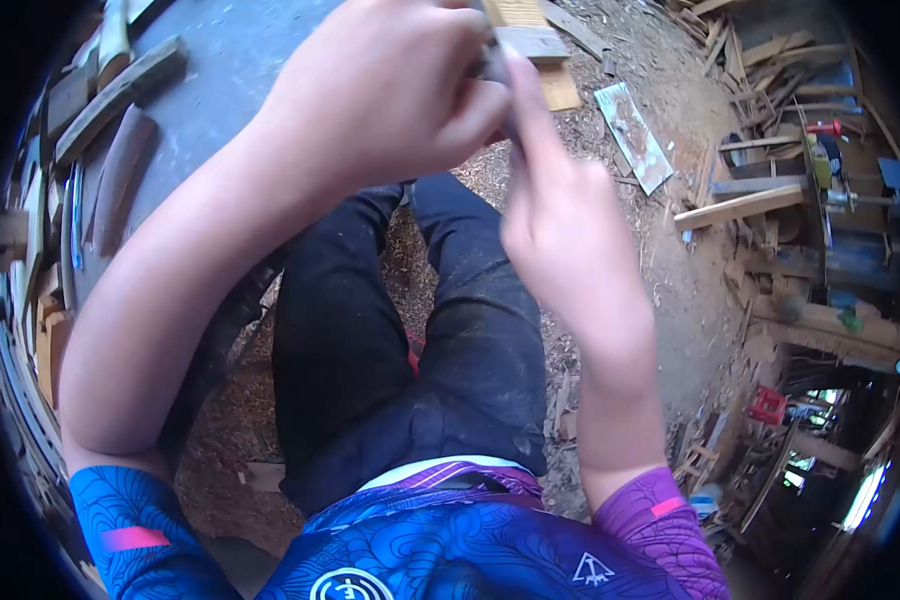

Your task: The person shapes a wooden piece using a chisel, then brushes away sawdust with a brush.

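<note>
My left hand (pixel 400 85) is raised at the top centre, its fingers curled round a dark, narrow object (pixel 496 68) that I cannot make out. Close on its right, my right hand (pixel 560 200) has its index finger stretched up along that object, the other fingers folded in. Blur and the fingers hide most of the object. Just beyond the hands lies a light wooden piece (pixel 557 86) with a greyish block (pixel 533 44) across it.
A grey surface (pixel 210 75) at upper left bears wooden offcuts (pixel 120 100). A pale dirty board (pixel 634 137) lies on the shaving-strewn ground (pixel 685 300). Scrap wood (pixel 740 207), a red object (pixel 767 405) and more clutter stand at right. My dark-trousered legs (pixel 410 320) are below.
</note>
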`<state>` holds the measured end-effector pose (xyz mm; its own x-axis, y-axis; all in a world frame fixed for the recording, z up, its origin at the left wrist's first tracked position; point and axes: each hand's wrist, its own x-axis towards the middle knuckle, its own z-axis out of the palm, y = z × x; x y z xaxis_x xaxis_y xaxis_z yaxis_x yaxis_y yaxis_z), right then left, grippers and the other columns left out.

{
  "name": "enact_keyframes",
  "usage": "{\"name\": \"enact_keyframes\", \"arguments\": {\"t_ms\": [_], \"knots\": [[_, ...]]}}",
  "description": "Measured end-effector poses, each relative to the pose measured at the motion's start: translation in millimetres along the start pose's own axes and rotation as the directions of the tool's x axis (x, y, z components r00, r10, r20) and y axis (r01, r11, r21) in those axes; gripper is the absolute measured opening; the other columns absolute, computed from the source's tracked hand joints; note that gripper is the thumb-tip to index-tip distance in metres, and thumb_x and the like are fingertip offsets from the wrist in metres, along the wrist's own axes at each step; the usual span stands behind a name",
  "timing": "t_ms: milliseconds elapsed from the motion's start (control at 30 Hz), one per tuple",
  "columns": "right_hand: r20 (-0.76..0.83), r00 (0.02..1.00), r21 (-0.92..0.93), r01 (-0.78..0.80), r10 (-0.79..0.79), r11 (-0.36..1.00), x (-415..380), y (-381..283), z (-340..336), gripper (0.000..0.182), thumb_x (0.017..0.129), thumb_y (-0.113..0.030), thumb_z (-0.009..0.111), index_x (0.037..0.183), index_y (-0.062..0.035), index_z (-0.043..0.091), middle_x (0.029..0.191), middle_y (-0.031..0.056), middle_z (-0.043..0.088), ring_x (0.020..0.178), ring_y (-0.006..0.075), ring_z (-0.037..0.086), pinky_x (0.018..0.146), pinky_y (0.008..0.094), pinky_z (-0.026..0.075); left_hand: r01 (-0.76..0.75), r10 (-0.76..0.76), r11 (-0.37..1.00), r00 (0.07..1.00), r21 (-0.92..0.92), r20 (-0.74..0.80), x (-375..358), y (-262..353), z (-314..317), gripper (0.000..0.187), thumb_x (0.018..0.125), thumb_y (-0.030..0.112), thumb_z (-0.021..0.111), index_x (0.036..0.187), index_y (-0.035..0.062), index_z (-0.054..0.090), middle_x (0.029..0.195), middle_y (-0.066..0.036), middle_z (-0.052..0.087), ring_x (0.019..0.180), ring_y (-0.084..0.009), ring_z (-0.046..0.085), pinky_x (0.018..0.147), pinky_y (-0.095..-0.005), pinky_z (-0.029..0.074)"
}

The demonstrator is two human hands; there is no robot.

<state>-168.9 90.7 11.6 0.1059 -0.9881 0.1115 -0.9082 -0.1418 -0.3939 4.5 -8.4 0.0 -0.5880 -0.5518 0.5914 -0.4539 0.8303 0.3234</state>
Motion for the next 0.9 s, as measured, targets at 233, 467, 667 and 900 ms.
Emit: {"name": "enact_keyframes", "arguments": {"t_ms": [233, 467, 667, 900], "knots": [[0.078, 0.993, 0.059, -0.096, 0.091, 0.994, -66.9, -8.7, -22.2, 0.068, 0.098, 0.005, 0.047, 0.163, -0.0129, 0.032, 0.102, 0.0326, 0.069, 0.078, 0.0484, 0.069, 0.067, 0.0563, 0.052, -0.034, 0.038, 0.998, 0.996, 0.051, -0.079, 0.6, -1.8, 5.6, 0.018, 0.080, 0.015, 0.064, 0.083, -0.0028, 0.066, 0.078, -0.019, 0.062, 0.077, -0.0357, 0.063, 0.074, -0.0448, 0.053], [0.070, 0.995, -0.040, -0.070, 0.072, 0.997, 17.5, -17.7, -2.7, 0.088, 0.087, 0.002, 0.054, 0.166, -0.0147, 0.020, 0.068, 0.0288, 0.063, 0.064, 0.0485, 0.066, 0.061, 0.0604, 0.052, 0.045, -0.044, 0.998, 0.998, 0.041, -0.042, 0.4, 4.6, -1.0, 0.026, 0.072, 0.019, 0.066, 0.088, -0.0014, 0.061, 0.086, -0.019, 0.060, 0.082, -0.0388, 0.058, 0.078, -0.0467, 0.050], [0.099, 0.993, 0.013, -0.057, 0.056, 0.998, -62.3, -1.1, -4.7, 0.087, 0.088, -0.005, 0.056, 0.166, -0.0101, 0.017, 0.064, 0.0263, 0.064, 0.059, 0.0454, 0.068, 0.058, 0.0584, 0.056, 0.093, -0.093, 0.994, 0.996, 0.051, -0.005, -2.1, 3.0, -1.0, 0.035, 0.073, 0.019, 0.067, 0.100, -0.0027, 0.067, 0.099, -0.019, 0.068, 0.090, -0.0367, 0.061, 0.084, -0.0443, 0.053], [0.126, 0.989, -0.024, -0.073, 0.075, 0.997, 8.1, -5.2, -0.9, 0.089, 0.089, -0.006, 0.056, 0.166, -0.0160, 0.014, 0.076, 0.0276, 0.069, 0.073, 0.0473, 0.071, 0.068, 0.0591, 0.058, 0.094, -0.097, 0.994, 0.994, 0.059, 0.055, -6.7, 4.6, 4.7, 0.035, 0.075, 0.019, 0.069, 0.103, -0.0024, 0.068, 0.100, -0.018, 0.068, 0.093, -0.0364, 0.062, 0.087, -0.0446, 0.053]]}}
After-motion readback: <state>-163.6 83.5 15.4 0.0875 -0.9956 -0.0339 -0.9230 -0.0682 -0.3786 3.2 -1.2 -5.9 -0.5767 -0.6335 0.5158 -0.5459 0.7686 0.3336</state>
